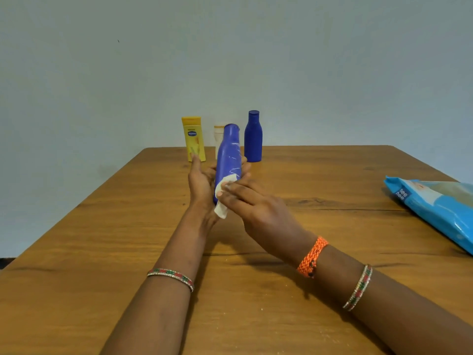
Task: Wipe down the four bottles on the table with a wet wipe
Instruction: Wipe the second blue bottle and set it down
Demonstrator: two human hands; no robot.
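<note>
Starting at the left, the yellow Vaseline lotion bottle stands upright at the far edge of the wooden table, and just beside it a small white bottle peeks out, half hidden behind the bottle in hand. Now the action: the left hand cradles the blue bottle from underneath and behind, fingers curled round its lower body, holding it tilted with the cap end pointing away, clear of the table. The right hand comes across with nearly straight fingers, pressing the white wet wipe flat against the bottle's base end; a corner of the wipe hangs loose below. Pale streaks show on the blue plastic. That bottle looks light, stiff and smooth, and once damp it will likely turn slippery, so a wrap round the wide body seems safer than a pinch at the narrow neck. Further right, a second dark blue bottle stands upright, untouched. Far right, the blue wet wipe pack lies flat near the table's edge, soft and crinkly by the look of it.
</note>
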